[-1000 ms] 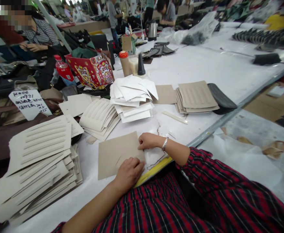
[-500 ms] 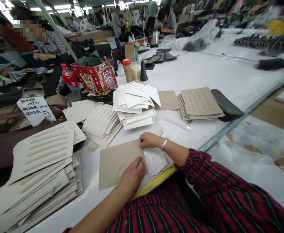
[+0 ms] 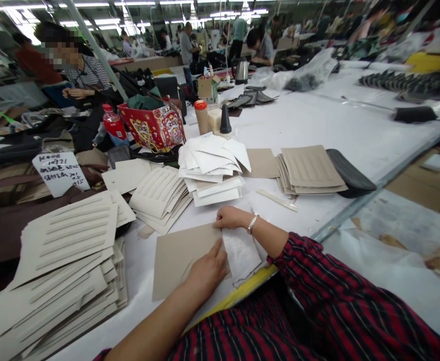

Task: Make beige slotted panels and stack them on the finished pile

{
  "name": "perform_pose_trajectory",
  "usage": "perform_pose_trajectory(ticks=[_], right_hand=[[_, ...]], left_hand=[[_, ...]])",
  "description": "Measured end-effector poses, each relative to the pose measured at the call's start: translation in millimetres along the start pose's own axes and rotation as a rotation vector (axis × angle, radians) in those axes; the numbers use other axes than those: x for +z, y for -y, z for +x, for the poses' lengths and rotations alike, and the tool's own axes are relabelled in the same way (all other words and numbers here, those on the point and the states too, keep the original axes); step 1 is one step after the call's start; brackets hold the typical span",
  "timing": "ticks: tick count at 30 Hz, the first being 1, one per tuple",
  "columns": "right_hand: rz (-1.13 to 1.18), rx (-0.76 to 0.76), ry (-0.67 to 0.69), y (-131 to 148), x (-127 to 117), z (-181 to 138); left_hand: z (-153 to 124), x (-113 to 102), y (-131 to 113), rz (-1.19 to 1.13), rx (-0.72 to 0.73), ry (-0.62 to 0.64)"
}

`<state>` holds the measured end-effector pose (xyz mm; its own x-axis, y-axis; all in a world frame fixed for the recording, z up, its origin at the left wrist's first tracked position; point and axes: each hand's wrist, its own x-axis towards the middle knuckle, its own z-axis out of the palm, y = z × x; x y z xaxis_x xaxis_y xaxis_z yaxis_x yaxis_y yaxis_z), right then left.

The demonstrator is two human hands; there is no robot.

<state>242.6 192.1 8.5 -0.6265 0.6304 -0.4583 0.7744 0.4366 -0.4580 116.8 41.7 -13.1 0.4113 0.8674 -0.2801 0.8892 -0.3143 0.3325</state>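
Note:
A flat beige-grey panel [image 3: 178, 250], like leather or card, lies on the white table in front of me. My left hand [image 3: 210, 263] rests on its right part, palm down, with the index finger stretched toward the right edge. At the panel's far right corner, the fingers of my right hand [image 3: 232, 218] are closed in a pinch on the edge. A whitish sheet [image 3: 242, 253] lies just right of the panel, beneath my right wrist. Beyond my hands stands a pile of white pieces [image 3: 214, 160].
On the left are large stacked ribbed cream panels [image 3: 72, 235] and a smaller ribbed stack [image 3: 159, 195]. Brown ribbed panels [image 3: 310, 168] lie at right beside a black piece [image 3: 351, 173]. Farther back stand a red patterned box [image 3: 152, 128], a bottle [image 3: 113, 124] and a black cone [image 3: 225, 120]. Other people work behind.
My left hand has slid slightly along the panel toward its right edge, the index finger now straighter. My right hand stays at the corner. The whole view has shifted a little.

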Motion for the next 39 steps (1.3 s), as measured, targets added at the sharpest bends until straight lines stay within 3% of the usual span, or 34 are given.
perform_pose_trajectory(ticks=[4,8,13,16,23,29,35,39], right_hand=[[0.043,-0.03,0.102,3.7,-0.8,-3.1],[-0.064,-0.082,0.055,15.4,-0.2,-12.1],[0.235,-0.208,0.236,25.4,-0.1,-24.2],[0.109,-0.187,0.112,23.1,1.5,-23.8],[-0.018,-0.284,0.048,15.7,13.5,-20.1],[-0.158,-0.229,-0.005,24.4,22.3,-27.3],[-0.194,-0.21,-0.043,19.1,9.2,-23.3],[-0.187,-0.244,-0.048,9.7,2.6,-16.1]], left_hand=[[-4.4,11.8,-0.4,-0.037,-0.035,-0.084],[-12.8,27.0,0.2,-0.062,-0.024,-0.244],[-15.5,35.6,1.8,-0.079,0.041,-0.338],[-15.1,35.5,1.6,-0.06,0.035,-0.359],[-15.1,31.2,1.2,-0.027,0.039,-0.335],[-13.5,29.2,0.1,0.036,0.091,-0.3],[-14.6,26.0,-2.4,0.101,0.08,-0.258],[-13.6,20.0,-4.6,0.111,0.048,-0.165]])
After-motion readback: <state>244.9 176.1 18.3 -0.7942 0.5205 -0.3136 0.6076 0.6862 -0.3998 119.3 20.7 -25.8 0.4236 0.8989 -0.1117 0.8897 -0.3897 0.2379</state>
